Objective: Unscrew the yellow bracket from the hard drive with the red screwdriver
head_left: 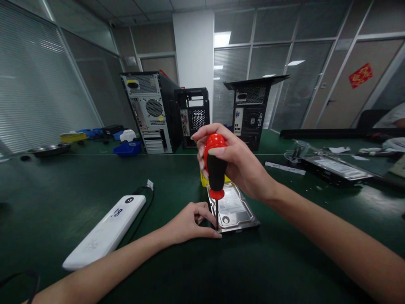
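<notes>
A hard drive (236, 207) lies flat on the green table with its silver, labelled cover facing up. My right hand (234, 158) is wrapped round the handle of a red and black screwdriver (217, 171), thumb on its side. The screwdriver stands nearly upright, its thin shaft reaching down to the drive's near left corner. There, my left hand (193, 221) grips the corner with thumb and forefinger, close around the screwdriver's tip. Whether the tip sits in a screw is hidden by the fingers. Behind the drive, a yellow object (204, 179) is partly covered by my right hand.
A white power bank (107, 232) with a black cable lies to the left. Computer cases (155, 112) stand at the back. At the right is another drive-like unit (340, 168) beside a clear plastic piece (297, 151). A blue bin (127, 149) and metal bowl (50, 150) sit back left.
</notes>
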Demonstrator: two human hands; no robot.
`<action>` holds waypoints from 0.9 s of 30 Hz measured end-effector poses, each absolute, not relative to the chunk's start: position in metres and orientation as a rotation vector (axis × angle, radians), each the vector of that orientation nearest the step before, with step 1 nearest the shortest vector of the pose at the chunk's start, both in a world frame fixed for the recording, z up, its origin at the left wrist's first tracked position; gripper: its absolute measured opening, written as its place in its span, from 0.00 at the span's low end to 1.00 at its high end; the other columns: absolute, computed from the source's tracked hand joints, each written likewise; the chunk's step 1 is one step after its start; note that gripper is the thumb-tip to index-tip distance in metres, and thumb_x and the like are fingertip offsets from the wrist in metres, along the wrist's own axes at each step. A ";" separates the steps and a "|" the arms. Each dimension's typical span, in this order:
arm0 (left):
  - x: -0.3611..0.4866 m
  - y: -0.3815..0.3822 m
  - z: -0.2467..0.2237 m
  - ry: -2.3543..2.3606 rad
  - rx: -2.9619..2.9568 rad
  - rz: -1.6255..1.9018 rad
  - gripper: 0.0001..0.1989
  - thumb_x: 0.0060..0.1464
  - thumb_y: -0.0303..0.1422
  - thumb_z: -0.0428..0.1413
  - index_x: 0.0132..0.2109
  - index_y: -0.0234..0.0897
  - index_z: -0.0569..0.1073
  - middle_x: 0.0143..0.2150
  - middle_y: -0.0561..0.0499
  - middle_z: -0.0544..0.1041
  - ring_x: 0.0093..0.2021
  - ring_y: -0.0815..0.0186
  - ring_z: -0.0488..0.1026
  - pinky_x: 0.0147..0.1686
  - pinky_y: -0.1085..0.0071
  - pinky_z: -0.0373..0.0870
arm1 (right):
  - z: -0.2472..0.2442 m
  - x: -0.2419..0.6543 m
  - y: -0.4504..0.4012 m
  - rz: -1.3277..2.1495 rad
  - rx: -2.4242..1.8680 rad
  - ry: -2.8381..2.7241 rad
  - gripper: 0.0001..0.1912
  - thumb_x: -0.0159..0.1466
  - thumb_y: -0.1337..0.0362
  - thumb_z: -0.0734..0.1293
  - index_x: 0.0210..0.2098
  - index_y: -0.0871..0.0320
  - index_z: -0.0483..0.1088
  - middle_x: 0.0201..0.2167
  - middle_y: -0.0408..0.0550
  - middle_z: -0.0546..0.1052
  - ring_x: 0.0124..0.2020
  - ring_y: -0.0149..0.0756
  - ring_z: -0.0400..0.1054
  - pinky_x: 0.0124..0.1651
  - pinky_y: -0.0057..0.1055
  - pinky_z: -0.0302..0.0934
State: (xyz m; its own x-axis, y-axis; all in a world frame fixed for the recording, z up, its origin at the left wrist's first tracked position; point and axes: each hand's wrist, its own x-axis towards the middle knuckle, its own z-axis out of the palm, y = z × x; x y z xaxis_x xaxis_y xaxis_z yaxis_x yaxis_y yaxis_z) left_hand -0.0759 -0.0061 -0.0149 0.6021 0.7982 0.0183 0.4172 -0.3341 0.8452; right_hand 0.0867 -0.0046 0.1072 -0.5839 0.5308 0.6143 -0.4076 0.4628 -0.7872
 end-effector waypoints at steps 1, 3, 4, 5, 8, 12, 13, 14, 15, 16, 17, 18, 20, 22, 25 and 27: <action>-0.076 -0.006 -0.015 0.967 1.965 0.556 0.16 0.42 0.44 0.64 0.35 0.37 0.80 0.38 0.50 0.71 0.35 0.67 0.64 0.32 0.72 0.59 | 0.109 0.089 -0.005 1.294 -0.102 -1.825 0.12 0.63 0.66 0.60 0.47 0.57 0.62 0.34 0.42 0.64 0.31 0.27 0.62 0.34 0.27 0.63; -0.076 -0.007 -0.015 0.967 1.971 0.563 0.16 0.43 0.44 0.64 0.36 0.37 0.80 0.37 0.50 0.71 0.34 0.68 0.63 0.30 0.73 0.57 | 0.113 0.094 -0.006 1.292 -0.115 -1.924 0.15 0.64 0.65 0.60 0.51 0.56 0.61 0.37 0.43 0.64 0.35 0.28 0.64 0.37 0.28 0.64; -0.077 -0.007 -0.015 0.964 1.972 0.568 0.16 0.43 0.43 0.64 0.36 0.37 0.80 0.36 0.51 0.71 0.33 0.68 0.63 0.29 0.73 0.56 | 0.116 0.096 -0.007 1.274 -0.125 -1.981 0.16 0.65 0.64 0.60 0.52 0.56 0.60 0.38 0.43 0.64 0.37 0.28 0.64 0.39 0.28 0.65; -0.077 -0.007 -0.016 0.958 1.971 0.572 0.16 0.43 0.43 0.64 0.36 0.37 0.80 0.36 0.51 0.71 0.32 0.69 0.62 0.28 0.74 0.55 | 0.118 0.099 -0.008 1.246 -0.133 -2.034 0.16 0.65 0.64 0.60 0.53 0.57 0.60 0.39 0.44 0.64 0.38 0.28 0.64 0.41 0.28 0.65; -0.077 -0.007 -0.017 0.937 1.959 0.587 0.15 0.43 0.42 0.64 0.37 0.37 0.80 0.35 0.52 0.71 0.32 0.69 0.62 0.28 0.74 0.53 | 0.124 0.104 -0.007 1.151 -0.132 -2.124 0.14 0.64 0.65 0.63 0.49 0.59 0.63 0.39 0.44 0.66 0.39 0.27 0.66 0.42 0.27 0.65; -0.077 -0.006 -0.018 0.943 1.965 0.590 0.15 0.43 0.42 0.65 0.36 0.37 0.80 0.33 0.52 0.70 0.29 0.71 0.59 0.27 0.75 0.51 | 0.123 0.103 -0.001 1.173 -0.047 -2.085 0.11 0.61 0.69 0.67 0.42 0.60 0.62 0.38 0.43 0.68 0.39 0.28 0.68 0.42 0.29 0.67; -0.077 -0.006 -0.017 0.943 1.968 0.591 0.15 0.43 0.42 0.65 0.36 0.37 0.80 0.32 0.53 0.69 0.29 0.71 0.58 0.27 0.75 0.51 | 0.121 0.102 0.000 1.204 -0.015 -2.070 0.11 0.61 0.69 0.67 0.41 0.60 0.60 0.37 0.42 0.69 0.37 0.27 0.69 0.42 0.30 0.67; -0.077 -0.006 -0.017 0.941 1.970 0.591 0.15 0.42 0.41 0.65 0.36 0.37 0.80 0.31 0.53 0.69 0.29 0.71 0.58 0.27 0.75 0.51 | 0.120 0.100 0.002 1.231 0.009 -2.058 0.11 0.61 0.70 0.67 0.40 0.59 0.59 0.35 0.41 0.69 0.35 0.27 0.69 0.40 0.29 0.68; -0.077 -0.006 -0.016 0.936 1.969 0.594 0.15 0.42 0.41 0.65 0.36 0.37 0.80 0.31 0.53 0.69 0.29 0.71 0.58 0.27 0.75 0.52 | 0.119 0.100 0.002 1.248 0.022 -2.047 0.12 0.61 0.69 0.67 0.39 0.59 0.58 0.34 0.40 0.68 0.33 0.26 0.69 0.38 0.29 0.67; -0.077 -0.006 -0.016 0.928 1.968 0.596 0.14 0.42 0.41 0.65 0.36 0.37 0.80 0.32 0.53 0.69 0.30 0.71 0.59 0.27 0.75 0.52 | 0.118 0.099 0.003 1.250 0.021 -2.035 0.12 0.61 0.69 0.67 0.39 0.59 0.58 0.32 0.39 0.68 0.30 0.25 0.68 0.36 0.28 0.67; -0.077 -0.006 -0.016 0.918 1.966 0.596 0.14 0.43 0.40 0.65 0.36 0.37 0.80 0.33 0.53 0.69 0.30 0.70 0.60 0.28 0.75 0.53 | 0.117 0.098 0.003 1.242 0.006 -2.026 0.12 0.60 0.68 0.67 0.39 0.59 0.58 0.32 0.39 0.67 0.29 0.24 0.68 0.35 0.27 0.66; -0.077 -0.007 -0.015 0.908 1.962 0.600 0.14 0.43 0.40 0.65 0.36 0.37 0.80 0.34 0.52 0.70 0.31 0.70 0.61 0.28 0.75 0.53 | 0.117 0.098 0.003 1.234 -0.012 -2.018 0.12 0.60 0.68 0.67 0.39 0.59 0.58 0.32 0.39 0.67 0.29 0.23 0.67 0.35 0.26 0.65; -0.076 -0.008 -0.015 0.901 1.954 0.616 0.14 0.42 0.40 0.65 0.36 0.37 0.80 0.35 0.52 0.71 0.33 0.69 0.62 0.28 0.74 0.53 | 0.117 0.099 0.004 1.258 -0.010 -2.006 0.10 0.62 0.67 0.66 0.40 0.59 0.59 0.32 0.40 0.66 0.30 0.24 0.67 0.36 0.27 0.65; -0.075 -0.009 -0.016 0.930 1.954 0.622 0.15 0.41 0.41 0.66 0.35 0.37 0.80 0.35 0.52 0.71 0.33 0.69 0.62 0.28 0.74 0.53 | 0.117 0.101 0.005 1.329 0.026 -2.010 0.08 0.64 0.66 0.62 0.43 0.59 0.60 0.34 0.41 0.67 0.33 0.26 0.66 0.37 0.28 0.64; -0.072 -0.012 -0.016 0.998 1.961 0.655 0.16 0.39 0.42 0.67 0.34 0.37 0.80 0.35 0.52 0.70 0.33 0.68 0.62 0.29 0.74 0.54 | 0.119 0.105 0.007 1.383 0.035 -2.051 0.09 0.66 0.65 0.59 0.46 0.59 0.61 0.36 0.43 0.67 0.37 0.28 0.66 0.39 0.28 0.65; -0.071 -0.014 -0.016 1.025 1.959 0.686 0.16 0.39 0.42 0.67 0.34 0.37 0.80 0.35 0.51 0.70 0.34 0.67 0.63 0.30 0.73 0.55 | 0.121 0.108 0.008 1.338 0.007 -2.091 0.10 0.66 0.65 0.59 0.47 0.60 0.62 0.38 0.44 0.67 0.38 0.29 0.67 0.40 0.29 0.66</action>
